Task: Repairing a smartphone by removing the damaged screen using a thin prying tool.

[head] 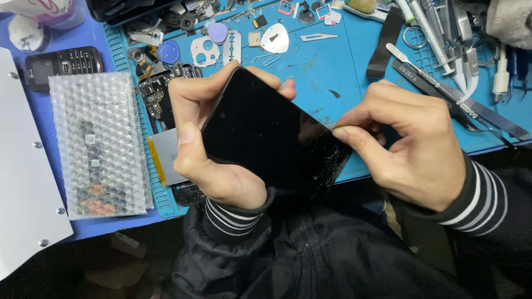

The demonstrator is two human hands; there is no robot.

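My left hand point(213, 138) grips a black smartphone screen panel point(271, 135), thumb on its left edge and fingers curled behind the top. The glass is cracked at its lower right corner. My right hand point(413, 147) pinches that right edge between thumb and forefinger, near the cracks. Whether a thin tool sits in the pinch I cannot tell. Under the panel lies an opened phone body point(163, 119) with exposed boards and a silver battery point(166, 155).
A blue work mat point(327, 66) carries picks, small parts, a scalpel blade point(318, 37), tweezers point(465, 108) and metal spudgers. A bubble-wrap pouch point(100, 144) with a part inside lies left. A black keypad phone point(61, 65) sits far left. A white panel point(22, 182) borders the left edge.
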